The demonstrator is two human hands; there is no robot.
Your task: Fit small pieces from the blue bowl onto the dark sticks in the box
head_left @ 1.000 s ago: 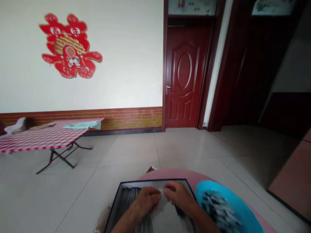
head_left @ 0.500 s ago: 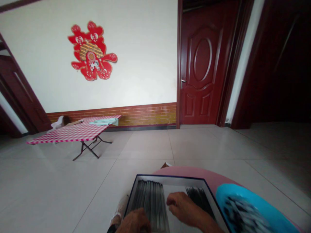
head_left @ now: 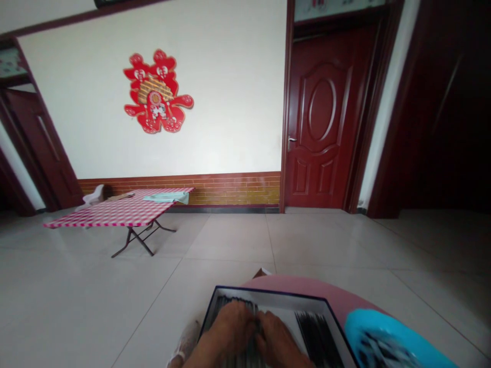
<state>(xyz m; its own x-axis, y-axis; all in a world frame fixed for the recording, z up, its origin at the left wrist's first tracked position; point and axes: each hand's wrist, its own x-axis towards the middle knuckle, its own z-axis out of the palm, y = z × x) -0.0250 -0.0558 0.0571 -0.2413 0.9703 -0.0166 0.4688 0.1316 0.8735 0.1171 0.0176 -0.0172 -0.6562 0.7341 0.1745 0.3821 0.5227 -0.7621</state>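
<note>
Both hands, left [head_left: 232,327] and right [head_left: 276,341], lie side by side, palms down with fingers bent, on the rods [head_left: 233,312] filling the left side of the tray [head_left: 268,295]; whether either grips any I cannot tell. A second row [head_left: 316,335] lies toward the tray's right edge, with bare bottom between. More dark pieces wait in the basin [head_left: 383,340] just right of it, so the filling looks partway done.

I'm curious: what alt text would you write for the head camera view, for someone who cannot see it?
Two bare hands, the left hand and right hand, rest side by side on a row of dark thin sticks in a shallow dark-rimmed box on a pink round table, beside a blue bowl. Beyond lie a tiled floor, a red-checked folding table and a dark red door.
</note>
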